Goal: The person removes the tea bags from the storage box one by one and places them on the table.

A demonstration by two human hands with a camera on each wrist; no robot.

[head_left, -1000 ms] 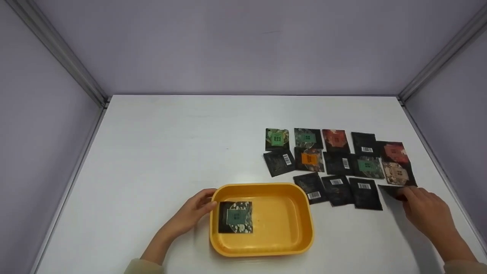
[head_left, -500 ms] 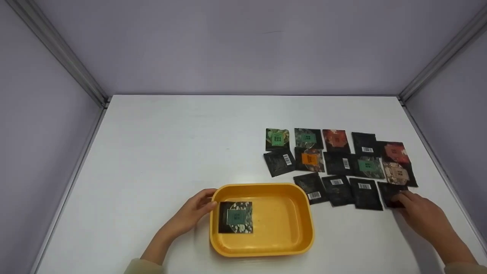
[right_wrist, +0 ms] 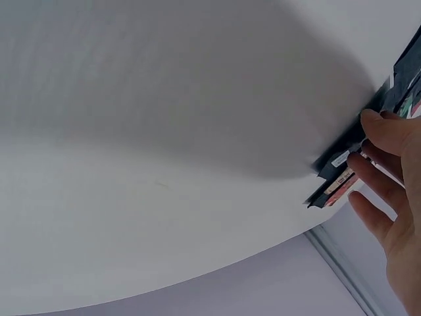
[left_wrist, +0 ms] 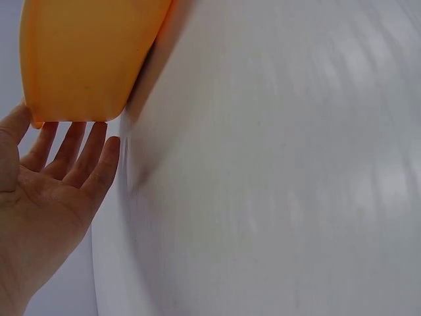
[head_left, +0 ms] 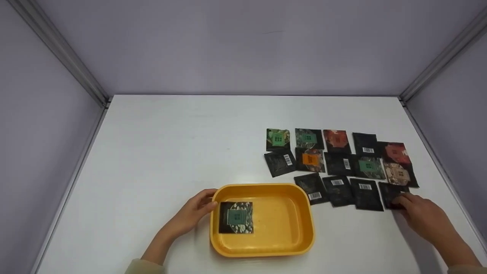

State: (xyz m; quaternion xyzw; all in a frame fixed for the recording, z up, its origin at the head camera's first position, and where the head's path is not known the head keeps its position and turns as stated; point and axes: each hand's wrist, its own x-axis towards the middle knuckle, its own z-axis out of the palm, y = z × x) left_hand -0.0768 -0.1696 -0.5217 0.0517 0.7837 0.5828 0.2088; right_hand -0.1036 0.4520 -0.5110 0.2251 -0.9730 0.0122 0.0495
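A yellow tray [head_left: 276, 220] stands near the front of the table. Inside lies one dark sachet [head_left: 236, 217] with a green label and floral print. My left hand [head_left: 192, 211] holds the tray's left end, thumb at the rim and fingers against the outer wall, as the left wrist view [left_wrist: 56, 204] shows from below. At the right, a black sachet [head_left: 389, 189] lies face down at the end of the front row. My right hand [head_left: 422, 215] rests its fingertips on this sachet's near right part and covers some of it. Its fingers look loosely extended in the right wrist view.
Several more sachets lie in rough rows at the right, some with printed fronts like the orange-labelled sachet [head_left: 311, 160], others showing barcodes like the black sachet [head_left: 366, 194]. Some overlap. Grey panels [head_left: 243, 49] surround the white table [head_left: 152, 144] at the back and sides.
The black sachet under my right hand went from tilted to flat on the table, and the hand lowered slightly with it. My left hand and the tray stayed put.
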